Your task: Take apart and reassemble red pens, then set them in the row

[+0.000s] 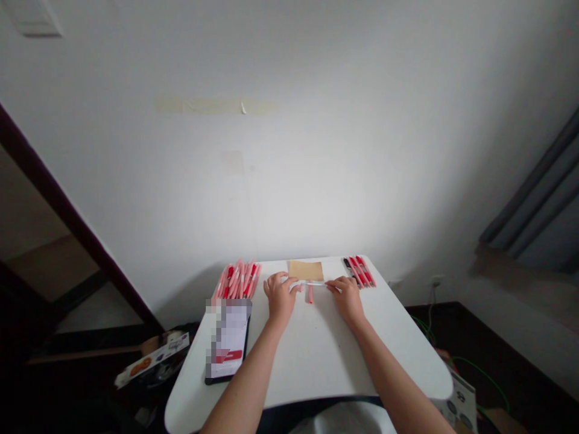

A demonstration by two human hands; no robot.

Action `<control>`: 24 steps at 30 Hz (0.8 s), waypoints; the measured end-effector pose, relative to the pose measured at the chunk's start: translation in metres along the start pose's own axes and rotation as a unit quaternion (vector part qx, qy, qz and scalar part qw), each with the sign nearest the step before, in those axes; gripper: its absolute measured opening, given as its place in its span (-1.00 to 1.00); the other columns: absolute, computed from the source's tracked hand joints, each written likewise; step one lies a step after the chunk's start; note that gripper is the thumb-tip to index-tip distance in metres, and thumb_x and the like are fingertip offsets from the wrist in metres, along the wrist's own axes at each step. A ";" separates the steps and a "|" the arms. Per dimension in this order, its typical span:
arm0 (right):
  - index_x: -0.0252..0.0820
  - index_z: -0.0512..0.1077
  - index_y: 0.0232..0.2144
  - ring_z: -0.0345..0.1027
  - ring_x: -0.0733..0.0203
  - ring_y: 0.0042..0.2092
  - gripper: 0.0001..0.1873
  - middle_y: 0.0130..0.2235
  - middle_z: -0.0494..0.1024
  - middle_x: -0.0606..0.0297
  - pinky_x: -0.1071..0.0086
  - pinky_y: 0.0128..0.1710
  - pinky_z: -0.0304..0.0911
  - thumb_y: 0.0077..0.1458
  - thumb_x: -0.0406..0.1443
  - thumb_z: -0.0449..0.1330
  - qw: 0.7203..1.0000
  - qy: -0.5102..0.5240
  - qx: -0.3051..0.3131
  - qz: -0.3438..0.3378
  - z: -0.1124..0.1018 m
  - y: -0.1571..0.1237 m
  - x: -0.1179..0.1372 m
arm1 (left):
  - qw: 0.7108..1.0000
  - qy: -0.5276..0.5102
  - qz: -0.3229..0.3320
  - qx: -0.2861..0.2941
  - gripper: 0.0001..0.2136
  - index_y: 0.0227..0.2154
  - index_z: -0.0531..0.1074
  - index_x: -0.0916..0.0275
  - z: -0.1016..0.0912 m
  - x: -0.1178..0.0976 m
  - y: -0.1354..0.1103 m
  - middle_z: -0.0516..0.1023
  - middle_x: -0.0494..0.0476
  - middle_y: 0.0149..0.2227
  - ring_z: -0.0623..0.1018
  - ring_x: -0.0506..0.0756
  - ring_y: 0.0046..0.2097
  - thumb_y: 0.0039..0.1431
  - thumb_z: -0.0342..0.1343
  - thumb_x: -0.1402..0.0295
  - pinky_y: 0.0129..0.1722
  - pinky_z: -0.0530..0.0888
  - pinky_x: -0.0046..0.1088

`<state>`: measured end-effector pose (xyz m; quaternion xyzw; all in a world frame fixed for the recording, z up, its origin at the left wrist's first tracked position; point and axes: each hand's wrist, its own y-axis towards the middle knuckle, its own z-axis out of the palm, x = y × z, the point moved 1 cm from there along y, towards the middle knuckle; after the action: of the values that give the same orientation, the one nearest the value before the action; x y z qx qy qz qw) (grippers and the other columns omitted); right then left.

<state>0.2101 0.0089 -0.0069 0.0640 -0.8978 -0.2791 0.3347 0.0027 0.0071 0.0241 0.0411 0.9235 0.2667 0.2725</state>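
My left hand (280, 296) and my right hand (347, 296) rest on the white table (316, 355), fingers pinched on the two ends of a thin pale pen part (312, 283) held level between them. A short pink cap or barrel piece (310, 294) lies on the table just below it. A pile of pink and red pens (237, 280) sits left of my left hand. A smaller row of red and black pens (359, 271) lies right of my right hand. A tan paper square (306, 270) lies behind the hands.
A dark tablet or phone (228, 340) with a lit screen lies at the table's left. A white wall rises right behind the table. Boxes (151, 358) and clutter sit on the dark floor at left; green cable (470, 367) and a box at right.
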 end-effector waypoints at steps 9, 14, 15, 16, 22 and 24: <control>-0.06 0.59 -0.30 0.24 0.11 -0.16 -0.79 -0.30 0.53 0.22 0.30 -0.10 0.10 0.11 -0.27 0.14 1.000 0.005 0.012 0.009 -0.001 -0.001 0.003 | 0.999 -0.015 -0.006 0.029 -0.91 -0.39 0.57 0.01 -0.004 -0.006 -0.001 0.45 0.05 -0.06 0.32 0.15 0.07 0.00 0.22 0.31 0.16 0.13 -0.12; -0.06 0.59 -0.29 0.24 0.10 -0.15 -0.77 -0.29 0.53 0.21 0.29 -0.12 0.10 0.11 -0.26 0.12 1.000 0.001 0.019 0.024 0.000 0.000 0.001 | 1.000 0.003 -0.019 0.022 -0.92 -0.40 0.56 0.02 -0.006 -0.004 0.000 0.46 0.07 -0.05 0.31 0.16 0.07 0.02 0.20 0.31 0.16 0.10 -0.09; -0.06 0.59 -0.28 0.23 0.10 -0.15 -0.76 -0.29 0.53 0.21 0.29 -0.12 0.09 0.11 -0.26 0.12 0.999 -0.004 0.018 0.027 0.000 0.000 0.000 | 1.000 0.009 -0.023 0.016 -0.92 -0.40 0.56 0.02 -0.006 -0.003 0.000 0.46 0.07 -0.05 0.32 0.16 0.07 0.02 0.20 0.32 0.16 0.10 -0.09; -0.06 0.59 -0.28 0.23 0.09 -0.15 -0.77 -0.29 0.53 0.21 0.29 -0.13 0.08 0.12 -0.26 0.12 0.999 -0.009 0.018 0.031 0.000 0.000 0.000 | 1.000 0.014 -0.026 0.010 -0.92 -0.40 0.56 0.03 -0.006 -0.002 0.000 0.46 0.07 -0.06 0.32 0.16 0.06 0.02 0.20 0.33 0.16 0.10 -0.09; -0.05 0.58 -0.27 0.23 0.11 -0.15 -0.77 -0.28 0.54 0.22 0.29 -0.14 0.06 0.12 -0.26 0.12 0.999 -0.022 0.014 0.040 -0.001 0.000 -0.001 | 0.999 0.033 -0.034 -0.012 -0.92 -0.45 0.54 0.12 -0.004 0.001 0.001 0.46 0.10 -0.08 0.33 0.16 0.05 0.03 0.14 0.38 0.10 0.18 -0.15; -0.05 0.58 -0.28 0.23 0.10 -0.16 -0.78 -0.28 0.54 0.22 0.29 -0.14 0.05 0.12 -0.25 0.12 0.999 -0.025 0.014 0.041 -0.001 0.000 -0.001 | 0.998 0.043 -0.034 -0.016 -0.92 -0.49 0.52 0.15 -0.003 0.001 0.000 0.45 0.10 -0.08 0.32 0.17 0.05 0.02 0.13 0.39 0.09 0.19 -0.17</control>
<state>0.2113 0.0085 -0.0064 0.0248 -0.9116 -0.2539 0.3224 0.0005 0.0060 0.0259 -0.0059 0.9309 0.2735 0.2421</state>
